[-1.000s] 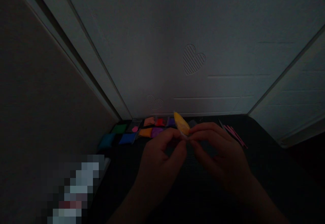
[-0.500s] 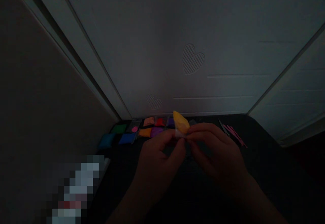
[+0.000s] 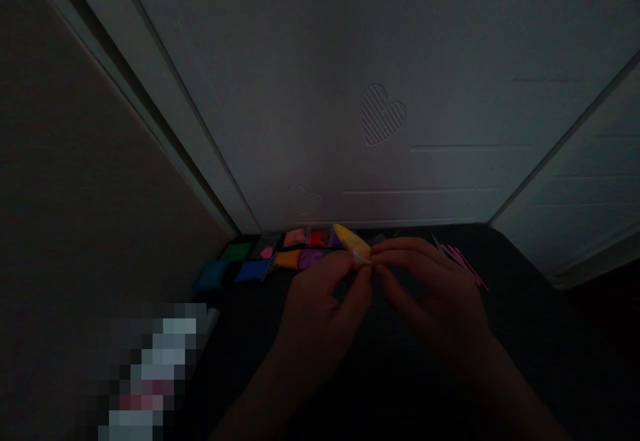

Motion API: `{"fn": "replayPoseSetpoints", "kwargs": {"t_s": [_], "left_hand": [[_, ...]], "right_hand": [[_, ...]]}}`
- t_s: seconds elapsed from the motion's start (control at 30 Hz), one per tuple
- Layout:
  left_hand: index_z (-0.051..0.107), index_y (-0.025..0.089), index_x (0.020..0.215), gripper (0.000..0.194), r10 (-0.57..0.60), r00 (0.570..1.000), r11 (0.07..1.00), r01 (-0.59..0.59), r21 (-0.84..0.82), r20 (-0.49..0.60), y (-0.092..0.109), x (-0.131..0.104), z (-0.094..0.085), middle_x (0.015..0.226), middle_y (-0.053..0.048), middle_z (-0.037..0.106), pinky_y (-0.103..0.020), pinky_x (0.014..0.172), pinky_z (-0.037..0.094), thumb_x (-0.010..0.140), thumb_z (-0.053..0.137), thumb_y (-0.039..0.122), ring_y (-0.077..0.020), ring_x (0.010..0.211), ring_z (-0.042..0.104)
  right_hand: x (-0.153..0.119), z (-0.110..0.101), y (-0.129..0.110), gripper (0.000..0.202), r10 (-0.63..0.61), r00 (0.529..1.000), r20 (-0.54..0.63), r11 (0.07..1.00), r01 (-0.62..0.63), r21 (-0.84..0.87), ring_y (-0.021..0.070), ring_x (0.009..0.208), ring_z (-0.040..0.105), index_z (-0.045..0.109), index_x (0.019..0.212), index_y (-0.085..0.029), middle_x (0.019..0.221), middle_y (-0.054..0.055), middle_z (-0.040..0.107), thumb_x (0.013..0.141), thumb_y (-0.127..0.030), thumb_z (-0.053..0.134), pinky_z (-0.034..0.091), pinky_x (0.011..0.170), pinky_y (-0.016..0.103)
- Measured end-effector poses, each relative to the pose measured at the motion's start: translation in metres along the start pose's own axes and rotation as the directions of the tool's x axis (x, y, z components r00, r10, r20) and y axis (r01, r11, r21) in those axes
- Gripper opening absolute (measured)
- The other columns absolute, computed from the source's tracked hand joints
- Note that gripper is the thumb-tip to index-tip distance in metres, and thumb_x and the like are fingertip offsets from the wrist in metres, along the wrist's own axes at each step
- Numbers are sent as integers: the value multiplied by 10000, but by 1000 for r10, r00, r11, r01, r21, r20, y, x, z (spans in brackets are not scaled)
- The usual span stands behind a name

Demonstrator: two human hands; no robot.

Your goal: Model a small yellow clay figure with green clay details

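Note:
A yellow piece with a pointed upper end (image 3: 352, 240) and a whitish part at its base (image 3: 361, 260) is held between both hands above the dark table. My left hand (image 3: 327, 301) pinches the whitish base between thumb and fingers. My right hand (image 3: 433, 288) has its fingertips closed at the right side of the same piece, by the base. The fingertips of both hands nearly meet there. The picture is dim, and fine detail at the fingertips is hard to make out.
Behind my left hand lie packets: green (image 3: 236, 252), blue (image 3: 253, 270), teal (image 3: 212, 274), orange (image 3: 287, 259), purple (image 3: 311, 258), red (image 3: 317, 238) and peach (image 3: 295, 237). Pink sticks (image 3: 465, 264) lie right on the dark table (image 3: 400, 374). A pale wall (image 3: 300, 94) stands behind.
The yellow piece has tipped further left and now lies at a lower slant. Both hands have shifted slightly to the right, still holding it.

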State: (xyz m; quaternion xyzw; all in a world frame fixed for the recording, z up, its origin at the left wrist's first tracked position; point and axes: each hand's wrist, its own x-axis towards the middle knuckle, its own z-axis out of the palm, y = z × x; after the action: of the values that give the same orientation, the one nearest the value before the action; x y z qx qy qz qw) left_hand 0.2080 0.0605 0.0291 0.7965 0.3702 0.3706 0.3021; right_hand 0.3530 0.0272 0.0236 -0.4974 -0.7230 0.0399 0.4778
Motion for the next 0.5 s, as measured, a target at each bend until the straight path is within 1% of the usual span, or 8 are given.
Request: {"fn": "replayPoseSetpoints", "kwargs": {"t_s": [0.17,0.27,0.37,0.5], "left_hand": [[540,178,792,141,15,1000,999,-16,40,20,1,-1,0,761,0,578,-234,631,406,835,419,236,-121,711,538],[540,179,791,134,57,998,996,-58,66,26,0,-2,1,758,-5,576,-239,636,404,832,423,227,-125,713,538],[541,186,797,107,106,993,990,-110,84,42,-1,-2,0,751,7,572,-227,631,391,824,438,198,-108,687,528],[542,183,779,110,133,990,988,-137,78,57,0,-2,-3,737,9,570,-224,631,386,815,439,172,-104,678,521]], "right_hand": [[1,0,-1,195,12,1000,8,1000,-12,16,127,896,567,600,920,-211,953,13,608,763,-127,521,459,796,257],[1,-2,-1,171,29,999,22,999,-30,19,129,876,568,601,888,-199,923,16,607,754,-127,524,459,776,256],[1,-4,-1,142,43,998,51,998,-45,43,123,847,566,596,849,-195,885,10,602,747,-124,526,457,750,251],[1,-5,-1,129,61,996,68,994,-67,87,132,833,564,581,828,-206,872,7,596,745,-128,521,454,733,268]]}}
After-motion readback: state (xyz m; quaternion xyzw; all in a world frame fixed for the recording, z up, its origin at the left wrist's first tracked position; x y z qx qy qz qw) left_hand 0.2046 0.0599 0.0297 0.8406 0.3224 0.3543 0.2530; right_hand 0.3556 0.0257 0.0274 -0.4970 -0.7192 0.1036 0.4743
